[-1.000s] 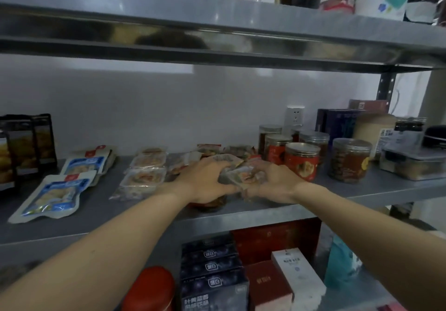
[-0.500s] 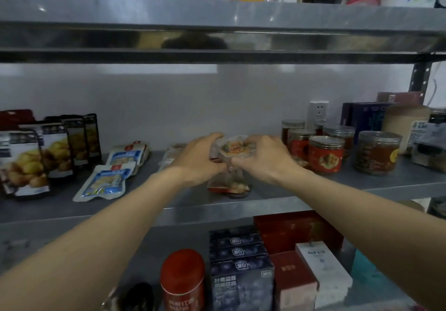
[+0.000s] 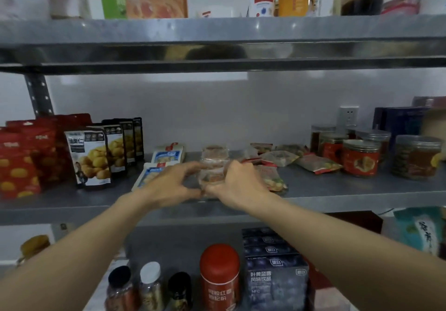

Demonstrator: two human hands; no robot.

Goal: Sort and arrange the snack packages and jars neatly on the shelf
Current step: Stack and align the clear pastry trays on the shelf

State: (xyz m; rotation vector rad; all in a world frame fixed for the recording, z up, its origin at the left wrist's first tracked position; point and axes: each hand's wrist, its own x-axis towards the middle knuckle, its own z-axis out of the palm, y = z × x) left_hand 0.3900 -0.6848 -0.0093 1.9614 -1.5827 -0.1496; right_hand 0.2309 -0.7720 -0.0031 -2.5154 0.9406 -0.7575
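A small stack of clear plastic snack cups (image 3: 212, 176) sits at the front middle of the grey metal shelf (image 3: 337, 190). My left hand (image 3: 169, 185) curls against its left side and my right hand (image 3: 237, 181) grips its right side. Behind it stands another clear cup stack (image 3: 214, 153). Blue-and-white pouches (image 3: 166, 157) lie to the left, partly hidden by my left hand. Loose flat snack packets (image 3: 316, 163) lie to the right. Red-labelled jars with clear lids (image 3: 360, 157) stand further right.
Upright black nut bags (image 3: 90, 158) and red bags (image 3: 21, 163) line the left end. Dark blue boxes (image 3: 400, 122) stand at the back right. The upper shelf (image 3: 217, 33) overhangs closely. Below are a red canister (image 3: 219, 277), small bottles (image 3: 149, 286) and blue drink cartons (image 3: 275, 272).
The cup that both hands held raised half a second ago now sits low on the shelf front with the hands still around it. The view has swung left and up.
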